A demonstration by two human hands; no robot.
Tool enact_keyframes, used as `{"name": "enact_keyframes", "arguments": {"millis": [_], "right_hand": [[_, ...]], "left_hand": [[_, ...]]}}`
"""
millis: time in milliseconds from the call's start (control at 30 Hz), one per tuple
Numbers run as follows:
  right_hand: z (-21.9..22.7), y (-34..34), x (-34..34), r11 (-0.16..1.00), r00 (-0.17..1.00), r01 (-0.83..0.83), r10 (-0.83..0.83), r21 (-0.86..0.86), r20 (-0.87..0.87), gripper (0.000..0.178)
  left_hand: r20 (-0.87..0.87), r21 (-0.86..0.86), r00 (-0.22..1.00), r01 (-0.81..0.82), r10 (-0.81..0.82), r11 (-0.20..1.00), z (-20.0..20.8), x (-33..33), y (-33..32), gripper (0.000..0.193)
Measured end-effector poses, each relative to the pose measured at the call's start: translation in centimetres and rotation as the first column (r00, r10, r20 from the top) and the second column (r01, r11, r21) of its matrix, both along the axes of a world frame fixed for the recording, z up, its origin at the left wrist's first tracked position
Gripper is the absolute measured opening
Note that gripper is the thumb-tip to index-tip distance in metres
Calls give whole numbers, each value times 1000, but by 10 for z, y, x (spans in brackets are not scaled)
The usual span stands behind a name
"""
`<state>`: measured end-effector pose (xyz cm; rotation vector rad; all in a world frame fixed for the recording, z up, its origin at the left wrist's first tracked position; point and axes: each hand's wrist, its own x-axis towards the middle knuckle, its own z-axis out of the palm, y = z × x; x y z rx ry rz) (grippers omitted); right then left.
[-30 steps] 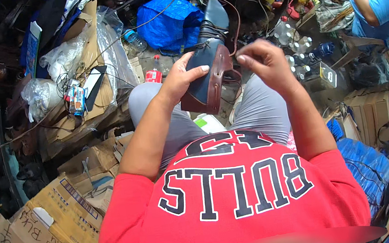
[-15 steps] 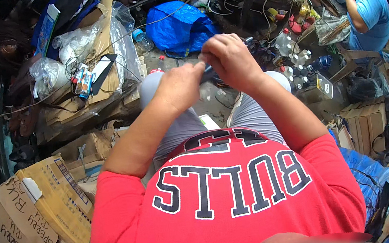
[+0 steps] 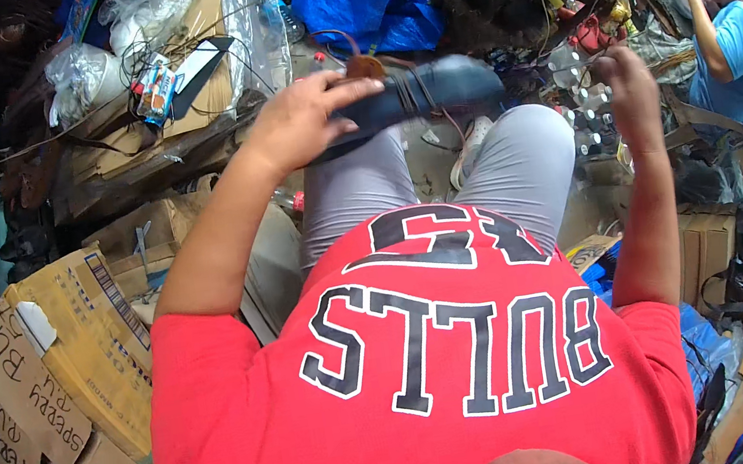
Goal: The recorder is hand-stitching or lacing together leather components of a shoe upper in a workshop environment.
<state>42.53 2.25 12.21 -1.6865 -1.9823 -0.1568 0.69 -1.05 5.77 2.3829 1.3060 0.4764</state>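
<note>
A red short-sleeved shirt [image 3: 433,386] and grey trousers [image 3: 515,162] are seen below, with flattened brown cardboard boxes [image 3: 71,344] lying beside the person's left side. A dark blue leather shoe [image 3: 427,89] is held lengthwise above the knees, gripped from above by the left hand [image 3: 302,122]. The right hand [image 3: 628,83] is raised apart from it, fingers curled; what is pinched cannot be told.

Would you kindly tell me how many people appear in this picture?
2: the wearer in a red shirt, left hand on a dark shoe; another in a blue shirt at upper right. Clutter may hide others.
</note>
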Motion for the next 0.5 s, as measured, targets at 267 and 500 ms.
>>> {"name": "enact_keyframes", "arguments": {"millis": [267,500], "right_hand": [[36,7,234,923,767,381,-350,-57,-538,30],[113,-72,490,729,353,675,-459,-118,-816,37]], "left_hand": [[23,193,974,-225,225,955,18,-18,24,44],[63,436,949,-304,308,847,33,-10,57,23]]}}
